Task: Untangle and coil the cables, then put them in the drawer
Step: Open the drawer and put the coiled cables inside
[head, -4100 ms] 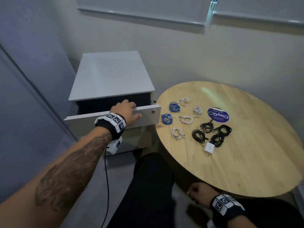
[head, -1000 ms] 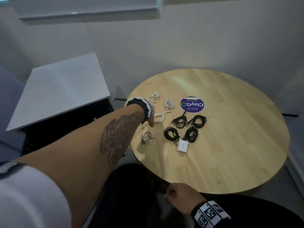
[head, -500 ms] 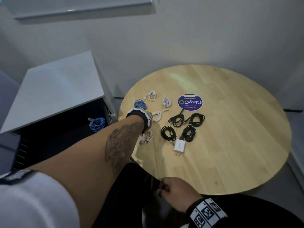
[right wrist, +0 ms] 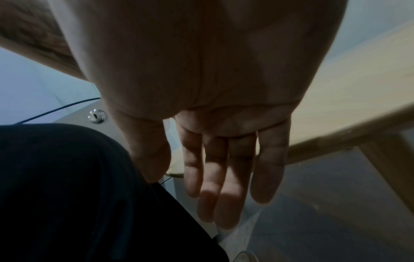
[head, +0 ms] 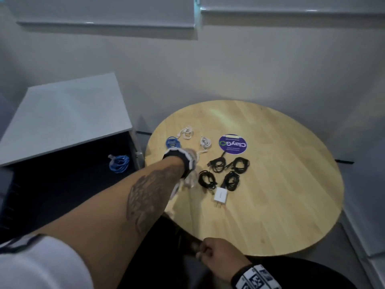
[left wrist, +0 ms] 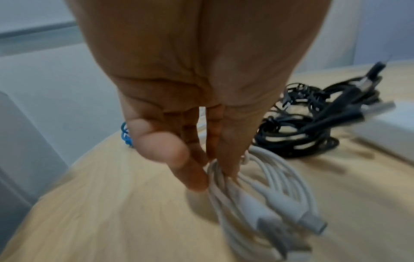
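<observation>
My left hand reaches over the left edge of the round wooden table. Its thumb and fingers pinch a coiled white cable that still touches the tabletop; my left hand is seen close up in the left wrist view. One blue cable and two white coils lie beyond it. Several black coils lie to its right. Another blue cable lies inside the open drawer. My right hand hangs relaxed and empty over my lap.
A white charger lies by the black coils, with a purple round sticker behind them. The grey cabinet stands left of the table, close to its edge. The table's right half holds nothing.
The drawer has been pulled out and one blue cable now lies in it. In the last second my left hand dropped toward the near white coil and pinched it.
</observation>
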`<state>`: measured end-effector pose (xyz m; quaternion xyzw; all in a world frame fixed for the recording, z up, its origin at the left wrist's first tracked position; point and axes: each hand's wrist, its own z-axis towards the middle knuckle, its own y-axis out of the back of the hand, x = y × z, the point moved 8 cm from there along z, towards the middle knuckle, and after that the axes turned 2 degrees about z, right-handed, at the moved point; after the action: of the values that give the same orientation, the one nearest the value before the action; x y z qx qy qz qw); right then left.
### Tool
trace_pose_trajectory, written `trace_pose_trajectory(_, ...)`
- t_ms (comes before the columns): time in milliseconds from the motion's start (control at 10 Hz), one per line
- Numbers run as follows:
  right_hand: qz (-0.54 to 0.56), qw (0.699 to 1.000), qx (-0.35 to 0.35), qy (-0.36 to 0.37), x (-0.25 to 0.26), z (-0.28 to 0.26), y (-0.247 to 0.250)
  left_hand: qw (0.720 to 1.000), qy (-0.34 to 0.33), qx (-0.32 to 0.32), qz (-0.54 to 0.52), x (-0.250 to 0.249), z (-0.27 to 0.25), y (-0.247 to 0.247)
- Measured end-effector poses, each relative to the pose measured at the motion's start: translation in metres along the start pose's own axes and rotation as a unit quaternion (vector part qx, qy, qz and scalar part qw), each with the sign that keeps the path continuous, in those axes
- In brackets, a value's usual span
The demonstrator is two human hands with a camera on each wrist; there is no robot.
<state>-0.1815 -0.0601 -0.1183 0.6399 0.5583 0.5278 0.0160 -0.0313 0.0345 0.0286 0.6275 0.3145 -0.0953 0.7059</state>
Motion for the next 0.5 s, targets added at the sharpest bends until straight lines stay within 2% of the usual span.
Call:
trace_pose_trajectory(100,-0.005,1.0,0.005,0.005,-0.001,0.002,0.0,0.838,0.516,0.092,0.152,0.072,-0.073,0.049)
trace_pose_trajectory(200,0.007,1.0,-0.005,0.018,-0.002,0.003,0.0,0.758,0.63,-0.03,0.168,0.074,-0.157,0.1)
trace_pose_trajectory(300,0.003,1.0,-0.004,0.028,-0.002,0.002,0.0,0.701,0.691,-0.084,0.158,0.037,-0.245,0.113)
trace_pose_trajectory(400,-0.009,0.999,-0.003,0.031,-0.002,0.001,0.0,0.648,0.751,-0.031,0.126,0.035,-0.323,0.075)
trace_pose_trajectory(500,-0.01,1.0,-0.006,0.02,-0.008,0.002,-0.001,0.612,0.782,0.026,0.113,0.052,-0.371,0.04)
